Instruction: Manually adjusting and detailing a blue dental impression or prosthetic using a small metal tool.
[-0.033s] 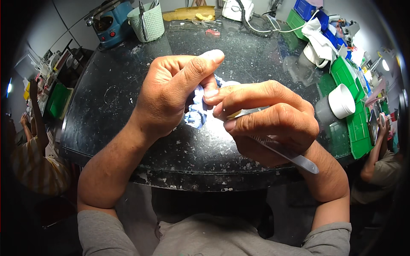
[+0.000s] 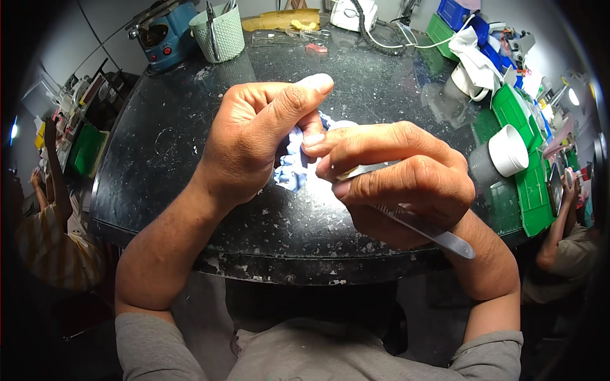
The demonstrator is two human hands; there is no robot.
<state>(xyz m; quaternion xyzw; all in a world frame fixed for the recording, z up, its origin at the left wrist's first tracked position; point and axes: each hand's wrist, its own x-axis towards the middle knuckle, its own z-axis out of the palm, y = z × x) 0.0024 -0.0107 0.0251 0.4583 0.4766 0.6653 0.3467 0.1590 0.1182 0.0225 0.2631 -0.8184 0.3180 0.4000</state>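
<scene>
A pale blue dental model point(image 2: 290, 170) with a row of tooth shapes sits over the middle of the black tabletop, partly hidden behind my fingers. My left hand point(image 2: 249, 136) is closed around it, thumb pointing up and away. From the right, my right hand point(image 2: 410, 181) meets it with the fingertips near my left fingers. It grips a slim metal scalpel handle point(image 2: 435, 236), whose rounded end sticks out below my palm toward the right forearm. The working tip is hidden behind my fingers.
Around the black table point(image 2: 162, 190) stand a blue machine point(image 2: 168, 38), a pale green tool basket point(image 2: 219, 41) and a white device point(image 2: 353, 14). On the right are a white tub point(image 2: 508, 151), green trays point(image 2: 534, 197) and a cup with tissue point(image 2: 470, 82). Other people sit at both sides.
My right hand and the scalpel handle have shifted very slightly. The dental model's visible part looks a little turned. My left hand stays put.
</scene>
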